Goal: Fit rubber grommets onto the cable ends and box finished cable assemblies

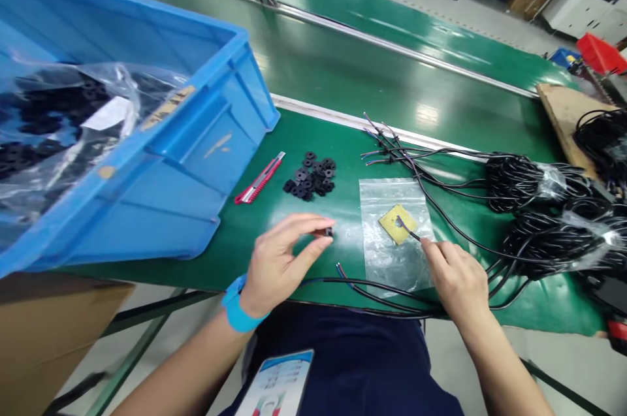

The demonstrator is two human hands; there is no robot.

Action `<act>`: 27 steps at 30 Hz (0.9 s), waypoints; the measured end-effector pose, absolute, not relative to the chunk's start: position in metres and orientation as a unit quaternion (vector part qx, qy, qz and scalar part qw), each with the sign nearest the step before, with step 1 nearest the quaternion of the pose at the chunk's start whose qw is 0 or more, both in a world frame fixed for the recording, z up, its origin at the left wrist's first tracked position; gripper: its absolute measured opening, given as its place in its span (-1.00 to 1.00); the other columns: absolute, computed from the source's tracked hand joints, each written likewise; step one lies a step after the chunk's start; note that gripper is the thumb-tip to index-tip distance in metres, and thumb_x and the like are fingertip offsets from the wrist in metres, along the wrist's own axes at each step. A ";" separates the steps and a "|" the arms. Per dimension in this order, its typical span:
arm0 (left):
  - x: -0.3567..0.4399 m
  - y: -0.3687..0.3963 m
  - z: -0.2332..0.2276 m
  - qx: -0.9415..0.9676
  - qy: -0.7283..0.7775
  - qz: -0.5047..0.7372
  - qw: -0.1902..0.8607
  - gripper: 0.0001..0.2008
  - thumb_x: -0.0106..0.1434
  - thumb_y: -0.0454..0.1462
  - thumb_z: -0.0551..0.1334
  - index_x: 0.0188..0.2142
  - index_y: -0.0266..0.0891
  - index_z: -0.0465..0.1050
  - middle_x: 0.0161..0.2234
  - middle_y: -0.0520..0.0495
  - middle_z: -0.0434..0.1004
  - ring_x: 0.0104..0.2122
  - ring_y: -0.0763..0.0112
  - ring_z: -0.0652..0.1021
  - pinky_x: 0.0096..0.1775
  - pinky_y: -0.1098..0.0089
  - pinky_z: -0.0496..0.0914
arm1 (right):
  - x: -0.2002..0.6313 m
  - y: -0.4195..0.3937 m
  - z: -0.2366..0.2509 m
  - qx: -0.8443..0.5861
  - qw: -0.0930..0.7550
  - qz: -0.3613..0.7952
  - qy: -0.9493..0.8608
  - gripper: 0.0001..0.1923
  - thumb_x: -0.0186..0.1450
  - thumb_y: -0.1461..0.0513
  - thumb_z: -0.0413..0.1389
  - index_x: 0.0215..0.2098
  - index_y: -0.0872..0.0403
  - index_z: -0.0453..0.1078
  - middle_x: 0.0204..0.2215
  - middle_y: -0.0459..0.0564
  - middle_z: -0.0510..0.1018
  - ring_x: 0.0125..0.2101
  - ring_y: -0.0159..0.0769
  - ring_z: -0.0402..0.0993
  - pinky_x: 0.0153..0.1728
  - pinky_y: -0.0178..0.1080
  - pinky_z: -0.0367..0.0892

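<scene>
Between the thumb and fingers of my left hand (281, 259) is a small black rubber piece (329, 232). It looks like the loose black pieces (313, 177) piled just beyond that hand. My right hand (455, 272) pinches a black cable (414, 236) close to its stripped end. The thin coloured wires at that end lie over a yellow square pad (392, 223) with a hole in its middle. Under the pad is a clear zip bag (377, 266). More cable ends (345, 272) lie along the front edge between my hands.
A large blue bin (235, 122) with bagged black parts stands at the left. Near it lies a red utility knife (259, 179). Coiled black cables (514, 181) fill the right side, their ends (392, 148) reaching toward the metal rail behind the green mat (289, 135).
</scene>
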State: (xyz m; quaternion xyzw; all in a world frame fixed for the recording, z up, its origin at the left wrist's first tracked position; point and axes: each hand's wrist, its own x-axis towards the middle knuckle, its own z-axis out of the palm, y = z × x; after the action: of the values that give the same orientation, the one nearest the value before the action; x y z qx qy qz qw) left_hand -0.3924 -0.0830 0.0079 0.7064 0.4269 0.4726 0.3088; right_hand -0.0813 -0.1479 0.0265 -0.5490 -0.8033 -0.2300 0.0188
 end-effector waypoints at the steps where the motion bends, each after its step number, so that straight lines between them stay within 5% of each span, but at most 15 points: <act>1: -0.388 -0.084 0.006 0.726 0.410 0.449 0.320 -0.77 0.33 -0.37 0.33 -0.03 -0.14 0.57 -0.12 -0.03 0.61 -0.20 0.43 0.63 -0.10 0.42 0.54 | -0.081 -0.146 0.026 -0.547 0.014 -0.216 -0.809 -0.75 0.41 0.39 0.08 0.02 0.11 0.48 -0.32 -0.04 0.55 -0.35 -0.32 0.36 -0.27 -0.24 0.19; 4: -0.374 -0.087 -0.002 0.779 0.357 0.383 0.346 -0.80 0.37 -0.34 0.30 -0.02 -0.15 0.56 -0.12 -0.04 0.63 -0.14 0.41 0.64 -0.07 0.43 0.53 | -0.082 -0.141 0.025 -0.542 0.010 -0.192 -0.818 -0.74 0.42 0.42 0.04 -0.01 0.14 0.48 -0.24 0.00 0.57 -0.31 -0.30 0.37 -0.26 -0.25 0.20; 11: -0.357 -0.090 -0.019 0.871 0.280 0.281 0.290 -0.80 0.46 -0.30 0.16 0.02 -0.19 0.48 -0.03 -0.10 0.63 0.00 0.25 0.60 0.06 0.22 0.51 | -0.091 -0.130 0.023 -0.532 0.063 -0.202 -0.820 -0.77 0.43 0.37 0.06 0.02 0.14 0.46 -0.39 -0.06 0.51 -0.38 -0.32 0.34 -0.31 -0.25 0.19; 22: -0.355 -0.092 -0.020 0.881 0.293 0.256 0.270 -0.80 0.47 -0.30 0.13 0.01 -0.20 0.47 -0.05 -0.10 0.63 -0.01 0.24 0.59 0.03 0.17 0.53 | -0.091 -0.117 0.018 -0.537 -0.022 -0.168 -0.826 -0.74 0.36 0.41 0.10 -0.01 0.16 0.48 -0.38 -0.04 0.52 -0.41 -0.31 0.40 -0.38 -0.22 0.20; 27: -0.357 -0.092 -0.018 0.878 0.307 0.251 0.269 -0.79 0.46 -0.30 0.14 0.00 -0.19 0.51 -0.05 -0.11 0.64 -0.03 0.24 0.61 0.03 0.18 0.53 | -0.103 -0.119 0.021 -0.515 0.003 -0.187 -0.837 -0.79 0.40 0.39 0.07 -0.04 0.18 0.48 -0.39 -0.02 0.51 -0.40 -0.33 0.40 -0.35 -0.23 0.21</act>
State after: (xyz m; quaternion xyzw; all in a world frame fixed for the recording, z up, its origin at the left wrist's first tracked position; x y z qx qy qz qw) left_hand -0.3566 -0.0924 -0.0182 0.8779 0.3067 0.2509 0.2687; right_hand -0.1025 -0.1193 0.0210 -0.5149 -0.8365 -0.1874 0.0028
